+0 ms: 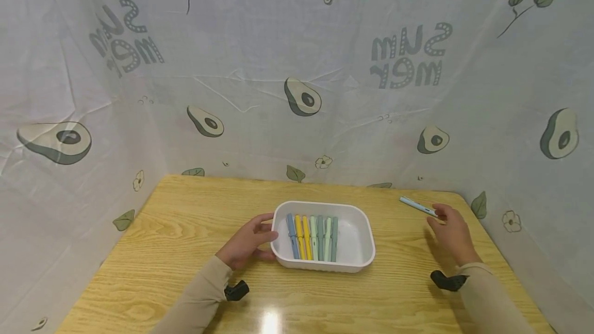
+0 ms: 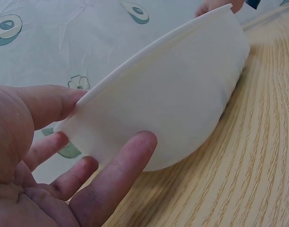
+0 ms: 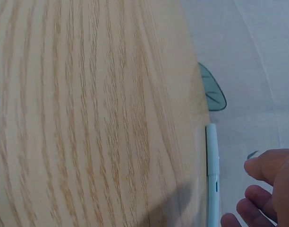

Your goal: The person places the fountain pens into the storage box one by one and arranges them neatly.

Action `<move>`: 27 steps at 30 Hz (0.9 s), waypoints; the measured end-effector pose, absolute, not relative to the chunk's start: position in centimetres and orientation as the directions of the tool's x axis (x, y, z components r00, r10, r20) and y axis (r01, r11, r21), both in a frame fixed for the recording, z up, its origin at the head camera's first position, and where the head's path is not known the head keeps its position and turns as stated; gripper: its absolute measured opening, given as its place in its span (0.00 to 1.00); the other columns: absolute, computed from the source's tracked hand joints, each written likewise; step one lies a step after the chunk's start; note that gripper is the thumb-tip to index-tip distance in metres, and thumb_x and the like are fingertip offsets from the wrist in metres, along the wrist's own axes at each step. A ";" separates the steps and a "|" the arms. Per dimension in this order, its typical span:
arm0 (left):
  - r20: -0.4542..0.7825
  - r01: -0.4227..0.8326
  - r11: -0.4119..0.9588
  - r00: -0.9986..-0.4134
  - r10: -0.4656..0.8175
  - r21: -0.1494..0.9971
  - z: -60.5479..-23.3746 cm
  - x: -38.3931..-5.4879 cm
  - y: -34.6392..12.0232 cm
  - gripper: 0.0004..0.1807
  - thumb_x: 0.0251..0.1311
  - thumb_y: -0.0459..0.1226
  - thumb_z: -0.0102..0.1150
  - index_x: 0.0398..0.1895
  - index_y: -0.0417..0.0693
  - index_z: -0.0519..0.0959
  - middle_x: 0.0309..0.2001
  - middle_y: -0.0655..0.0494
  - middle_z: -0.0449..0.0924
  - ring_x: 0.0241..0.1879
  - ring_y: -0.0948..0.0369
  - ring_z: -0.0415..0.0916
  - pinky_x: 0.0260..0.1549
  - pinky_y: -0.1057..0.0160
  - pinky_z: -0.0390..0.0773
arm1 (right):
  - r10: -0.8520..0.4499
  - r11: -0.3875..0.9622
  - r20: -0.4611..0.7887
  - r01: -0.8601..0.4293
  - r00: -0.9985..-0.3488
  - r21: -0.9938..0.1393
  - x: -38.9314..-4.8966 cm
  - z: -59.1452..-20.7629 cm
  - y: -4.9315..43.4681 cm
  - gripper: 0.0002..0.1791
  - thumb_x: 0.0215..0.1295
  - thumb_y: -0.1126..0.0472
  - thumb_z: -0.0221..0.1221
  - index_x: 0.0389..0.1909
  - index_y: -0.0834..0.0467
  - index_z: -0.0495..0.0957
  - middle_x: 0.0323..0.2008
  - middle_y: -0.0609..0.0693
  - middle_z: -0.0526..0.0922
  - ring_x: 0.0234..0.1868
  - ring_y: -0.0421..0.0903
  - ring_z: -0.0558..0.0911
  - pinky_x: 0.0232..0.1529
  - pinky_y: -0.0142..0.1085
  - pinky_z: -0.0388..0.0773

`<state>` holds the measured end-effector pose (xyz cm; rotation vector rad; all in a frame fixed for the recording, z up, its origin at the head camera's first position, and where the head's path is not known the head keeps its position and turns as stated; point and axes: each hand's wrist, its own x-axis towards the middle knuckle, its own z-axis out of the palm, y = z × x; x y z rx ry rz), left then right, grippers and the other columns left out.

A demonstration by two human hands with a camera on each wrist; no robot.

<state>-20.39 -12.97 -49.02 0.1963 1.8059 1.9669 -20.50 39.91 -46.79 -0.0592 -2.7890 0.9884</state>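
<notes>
A white plastic tray (image 1: 355,244) sits on the table, with several capped pens (image 1: 313,238) in blue, yellow, pale green and grey-green lying side by side inside it. My left hand (image 1: 248,241) grips the tray's left end. In the left wrist view, the thumb lies over the rim and other fingers (image 2: 121,175) are at the outer wall (image 2: 168,94). At the right, a light blue pen (image 1: 417,206) lies slanted near the table's back right. My right hand (image 1: 452,231) hovers at its near end, fingers loosely bent. In the right wrist view, those fingers (image 3: 265,163) appear apart from the pen (image 3: 212,165).
The wooden table (image 1: 185,220) is enclosed by a pale cloth (image 1: 260,133) printed with avocados and leaves, close behind the table's back edge. A black wrist device (image 1: 236,290) is on the left wrist, another black device (image 1: 447,281) on the right.
</notes>
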 end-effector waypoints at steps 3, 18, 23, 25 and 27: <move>-0.201 -0.236 -0.033 -0.885 0.420 0.971 -49.1 -20.4 -13.0 0.36 0.72 0.37 0.63 0.79 0.48 0.61 0.70 0.33 0.67 0.51 0.47 0.83 0.42 0.45 0.90 | 0.120 0.785 0.137 0.010 -0.983 -0.620 -20.6 -46.9 40.3 0.28 0.79 0.62 0.53 0.69 0.76 0.62 0.62 0.79 0.68 0.62 0.76 0.69 0.56 0.67 0.75; -0.205 -0.245 -0.036 -0.877 0.434 0.969 -49.3 -20.4 -13.2 0.37 0.71 0.38 0.64 0.80 0.48 0.60 0.70 0.33 0.66 0.52 0.48 0.82 0.44 0.46 0.89 | 0.087 0.864 0.079 0.036 -0.993 -0.502 -21.0 -47.7 42.9 0.32 0.74 0.66 0.51 0.71 0.81 0.56 0.63 0.85 0.61 0.63 0.83 0.61 0.61 0.74 0.64; -0.209 -0.244 -0.026 -0.876 0.436 0.969 -49.4 -20.5 -13.3 0.37 0.71 0.38 0.64 0.79 0.49 0.60 0.69 0.34 0.67 0.52 0.48 0.82 0.44 0.46 0.89 | 0.031 0.878 0.007 0.024 -0.999 -0.477 -21.1 -47.3 43.2 0.33 0.76 0.63 0.51 0.72 0.81 0.54 0.65 0.86 0.60 0.64 0.83 0.61 0.62 0.74 0.64; -0.210 -0.244 -0.024 -0.876 0.434 0.969 -49.5 -20.6 -13.3 0.37 0.71 0.38 0.64 0.79 0.49 0.60 0.69 0.35 0.68 0.52 0.49 0.82 0.44 0.47 0.90 | 0.016 0.885 0.005 0.012 -1.000 -0.465 -21.2 -47.2 43.2 0.32 0.77 0.64 0.51 0.71 0.81 0.56 0.64 0.85 0.63 0.63 0.83 0.63 0.60 0.74 0.67; -0.209 -0.243 -0.024 -0.876 0.434 0.970 -49.5 -20.6 -13.4 0.37 0.71 0.38 0.65 0.79 0.48 0.60 0.69 0.35 0.68 0.52 0.48 0.82 0.43 0.47 0.90 | 0.002 0.895 0.013 -0.004 -1.000 -0.446 -21.3 -47.1 43.1 0.30 0.77 0.65 0.52 0.70 0.81 0.58 0.62 0.84 0.67 0.61 0.82 0.67 0.58 0.72 0.70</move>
